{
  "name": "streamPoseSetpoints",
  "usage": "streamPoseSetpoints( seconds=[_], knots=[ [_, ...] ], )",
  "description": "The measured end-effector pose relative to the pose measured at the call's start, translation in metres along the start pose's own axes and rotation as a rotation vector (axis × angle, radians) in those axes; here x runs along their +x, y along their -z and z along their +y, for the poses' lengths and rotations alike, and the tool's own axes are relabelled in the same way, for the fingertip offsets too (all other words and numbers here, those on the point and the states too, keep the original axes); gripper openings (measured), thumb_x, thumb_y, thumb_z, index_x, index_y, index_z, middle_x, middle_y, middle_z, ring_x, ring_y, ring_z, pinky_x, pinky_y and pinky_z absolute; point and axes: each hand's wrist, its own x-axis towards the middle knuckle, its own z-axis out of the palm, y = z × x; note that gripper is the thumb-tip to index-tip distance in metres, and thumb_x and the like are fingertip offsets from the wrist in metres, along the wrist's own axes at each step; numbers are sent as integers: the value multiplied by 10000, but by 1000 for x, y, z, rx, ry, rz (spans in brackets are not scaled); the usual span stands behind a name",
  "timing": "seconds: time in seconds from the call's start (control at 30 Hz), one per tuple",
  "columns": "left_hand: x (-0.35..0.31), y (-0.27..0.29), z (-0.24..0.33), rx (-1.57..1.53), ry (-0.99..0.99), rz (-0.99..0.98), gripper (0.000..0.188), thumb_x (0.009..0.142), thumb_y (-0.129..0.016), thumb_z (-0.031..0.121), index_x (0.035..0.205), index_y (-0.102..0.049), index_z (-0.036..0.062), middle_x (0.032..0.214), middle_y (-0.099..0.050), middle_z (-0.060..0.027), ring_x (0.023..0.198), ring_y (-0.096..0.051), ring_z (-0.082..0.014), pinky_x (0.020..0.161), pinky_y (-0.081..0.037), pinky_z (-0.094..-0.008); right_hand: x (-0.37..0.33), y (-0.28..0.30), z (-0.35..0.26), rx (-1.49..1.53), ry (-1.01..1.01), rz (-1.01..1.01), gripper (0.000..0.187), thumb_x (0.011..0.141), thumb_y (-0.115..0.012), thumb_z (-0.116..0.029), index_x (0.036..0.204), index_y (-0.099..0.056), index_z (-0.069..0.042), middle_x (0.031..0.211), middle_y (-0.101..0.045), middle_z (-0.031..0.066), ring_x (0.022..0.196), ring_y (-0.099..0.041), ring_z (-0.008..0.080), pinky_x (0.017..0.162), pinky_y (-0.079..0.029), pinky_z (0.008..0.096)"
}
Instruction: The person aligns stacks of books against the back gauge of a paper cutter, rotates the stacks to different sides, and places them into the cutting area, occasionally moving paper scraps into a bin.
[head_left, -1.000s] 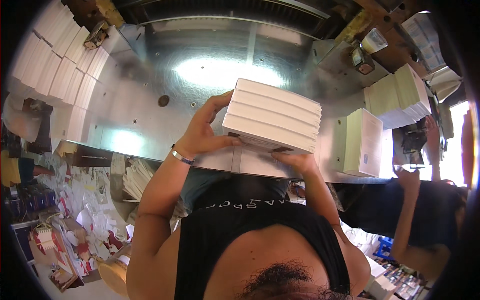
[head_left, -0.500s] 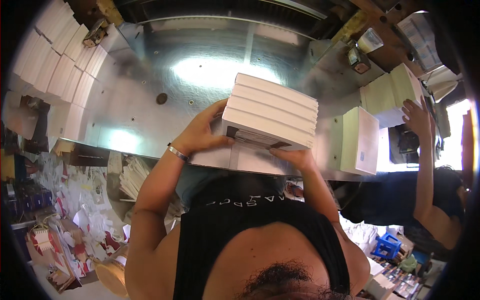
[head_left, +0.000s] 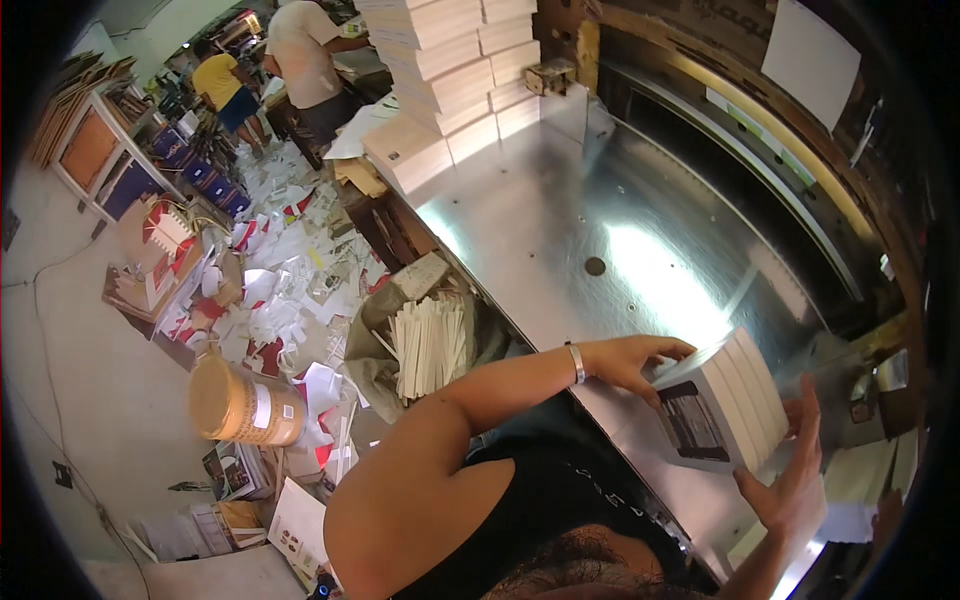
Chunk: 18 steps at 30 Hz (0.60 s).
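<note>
A stack of several white books (head_left: 735,395) with a dark cover on its near face stands tilted on the shiny metal table (head_left: 560,220) at the lower right. My left hand (head_left: 640,360), with a silver bracelet on its wrist, curls its fingers over the stack's left upper edge. Flat against the stack's right side is my right hand (head_left: 790,475), its fingers stretched upward. The stack is held between the two hands.
Tall piles of white books (head_left: 450,60) stand at the table's far end. A small dark hole (head_left: 595,266) marks the tabletop. A bin of paper strips (head_left: 430,340) sits beside the table, with paper scraps and a brown roll (head_left: 235,405) on the floor. Two people (head_left: 300,50) stand far back.
The view has swung to the left, so the table now runs diagonally. The stack sits at the lower right, tilted, with both hands still on it.
</note>
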Motion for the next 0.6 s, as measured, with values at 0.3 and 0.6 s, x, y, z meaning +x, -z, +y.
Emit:
streamPoseSetpoints(
  seconds=[0.3, 0.6],
  knots=[
    [9, 11, 4, 1, -9, -8, 1034, 630, -892, 134, 1507, -355, 37, 1406, -537, -155, 1341, -458, -282, 1150, -326, -405, 6, -3, 16, 27, -10, 44, 983, 516, -709, -119, 1454, -421, -60, 1066, -601, 145, 905, -610, 275, 792, -473, 370],
    [63, 9, 93, 300, 142, -162, 944, 817, -774, 427, 1560, -279, 118, 1205, -668, -196, 1061, -658, -270, 888, -522, -381, -77, -19, 85, 587, -244, 314, 900, 850, -665, -498, 1523, -278, -45, 1201, -596, 142, 1036, -613, 234, 846, -484, 324]
  ],
)
